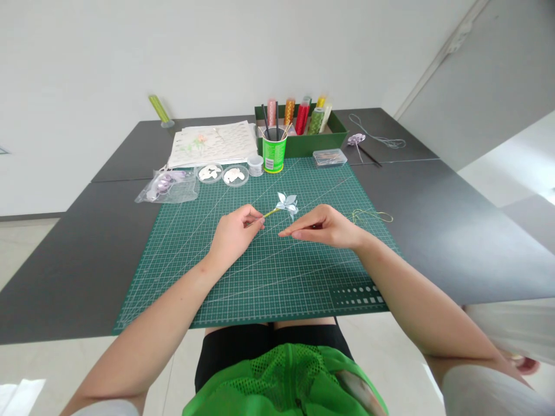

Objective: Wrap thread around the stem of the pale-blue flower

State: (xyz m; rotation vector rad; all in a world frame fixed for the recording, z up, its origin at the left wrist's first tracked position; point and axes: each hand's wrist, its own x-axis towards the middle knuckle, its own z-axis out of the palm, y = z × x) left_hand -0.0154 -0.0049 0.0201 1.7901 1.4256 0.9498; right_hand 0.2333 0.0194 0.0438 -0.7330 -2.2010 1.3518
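Green mesh garment [284,375]; left grip [234,231], pinching blue flower [287,202] by stem; right grip [332,226], closed, contents unclear; barcoded cup [273,155], lettering illegible; mat [243,289], reaching bench's [56,260] near edge.

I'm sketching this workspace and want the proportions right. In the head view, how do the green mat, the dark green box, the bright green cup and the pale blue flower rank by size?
Largest to smallest:
green mat
dark green box
bright green cup
pale blue flower
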